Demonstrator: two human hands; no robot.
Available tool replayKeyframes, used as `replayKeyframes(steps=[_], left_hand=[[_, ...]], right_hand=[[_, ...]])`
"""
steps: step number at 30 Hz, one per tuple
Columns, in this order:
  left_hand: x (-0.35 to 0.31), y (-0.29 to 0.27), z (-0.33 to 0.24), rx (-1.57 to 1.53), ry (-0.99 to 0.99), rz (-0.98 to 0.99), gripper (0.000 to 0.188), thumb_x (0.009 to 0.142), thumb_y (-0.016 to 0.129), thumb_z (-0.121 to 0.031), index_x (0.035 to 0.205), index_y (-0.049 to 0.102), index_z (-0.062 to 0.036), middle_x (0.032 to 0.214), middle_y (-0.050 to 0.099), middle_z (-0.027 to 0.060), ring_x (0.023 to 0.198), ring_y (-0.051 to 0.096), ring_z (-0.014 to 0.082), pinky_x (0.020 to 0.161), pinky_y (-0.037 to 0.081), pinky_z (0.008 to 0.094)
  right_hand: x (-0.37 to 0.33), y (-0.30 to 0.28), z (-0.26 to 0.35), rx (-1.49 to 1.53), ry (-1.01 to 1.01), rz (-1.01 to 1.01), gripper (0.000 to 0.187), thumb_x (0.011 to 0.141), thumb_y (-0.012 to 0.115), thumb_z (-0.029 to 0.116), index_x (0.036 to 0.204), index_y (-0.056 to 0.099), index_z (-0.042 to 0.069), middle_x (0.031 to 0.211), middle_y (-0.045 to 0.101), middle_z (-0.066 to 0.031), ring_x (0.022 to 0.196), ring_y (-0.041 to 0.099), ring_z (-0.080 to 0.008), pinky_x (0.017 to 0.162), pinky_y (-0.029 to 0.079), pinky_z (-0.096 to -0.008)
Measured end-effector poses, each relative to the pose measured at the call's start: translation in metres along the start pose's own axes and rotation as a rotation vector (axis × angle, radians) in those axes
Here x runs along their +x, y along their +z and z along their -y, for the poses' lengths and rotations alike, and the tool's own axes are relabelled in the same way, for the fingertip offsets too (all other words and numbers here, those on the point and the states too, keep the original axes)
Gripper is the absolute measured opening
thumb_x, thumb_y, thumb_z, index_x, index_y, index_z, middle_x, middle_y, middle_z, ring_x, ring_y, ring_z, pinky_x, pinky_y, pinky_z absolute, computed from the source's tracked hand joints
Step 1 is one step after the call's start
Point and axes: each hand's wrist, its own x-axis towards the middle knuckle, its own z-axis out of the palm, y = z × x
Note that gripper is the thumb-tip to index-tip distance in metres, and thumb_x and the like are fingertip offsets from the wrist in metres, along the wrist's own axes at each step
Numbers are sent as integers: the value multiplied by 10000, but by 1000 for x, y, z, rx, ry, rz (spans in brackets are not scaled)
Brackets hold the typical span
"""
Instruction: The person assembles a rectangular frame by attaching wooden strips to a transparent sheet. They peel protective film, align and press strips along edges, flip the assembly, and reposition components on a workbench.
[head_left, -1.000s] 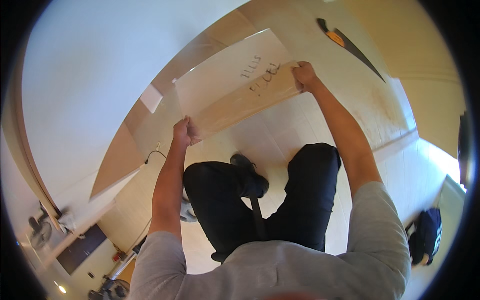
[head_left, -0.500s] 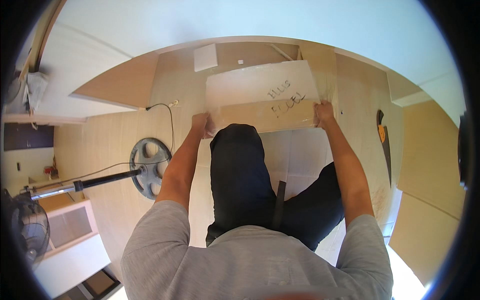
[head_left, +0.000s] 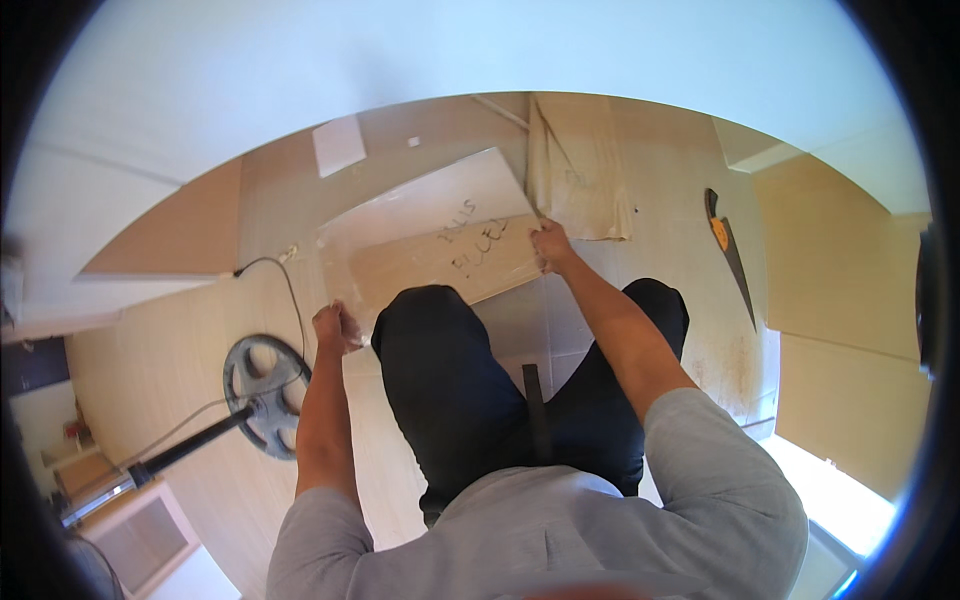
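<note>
A flat piece of cardboard (head_left: 400, 265) with dark handwriting and a shiny clear plastic covering lies tilted before my knees. Its far part looks pale, its near part brown. My left hand (head_left: 337, 325) is closed on the near left corner, where the plastic shows around the fingers. Gripping the right edge, my right hand (head_left: 550, 247) has its fingers wrapped round the border. My left knee hides part of the near edge.
Right of the cardboard lies a brown sheet (head_left: 580, 190). A handsaw (head_left: 733, 255) with a black and orange handle rests farther right. A round grey stand base (head_left: 265, 380) with a cable is at left. The white panel (head_left: 480, 45) overhangs the far side.
The cardboard has shifted left and turned, its left end now nearer me. Both hands moved left with it, the left one lower. The brown sheet beside it has come into fuller view.
</note>
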Motion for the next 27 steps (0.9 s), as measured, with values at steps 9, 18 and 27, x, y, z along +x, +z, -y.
replayKeyframes(steps=[9,18,27], left_hand=[[53,-18,14,-218,41,82,279,941,601,-207,682,563,-112,616,504,-17,508,455,127,460,342,328],[67,13,-28,-269,42,44,225,972,605,-124,768,642,-38,735,601,19,672,593,124,597,473,303],[83,139,-103,65,94,285,265,969,614,-150,708,602,-109,564,493,-2,416,428,130,364,322,333]], right_hand=[[9,19,-9,-5,133,47,268,993,617,117,1242,586,22,793,597,-73,684,573,-208,603,520,-423],[45,14,-29,101,197,-12,426,944,596,-1,1340,477,102,766,612,-129,652,628,-272,525,522,-529],[80,-101,-4,414,474,-137,296,966,576,148,1242,480,105,1035,623,-266,843,670,-479,721,548,-737]])
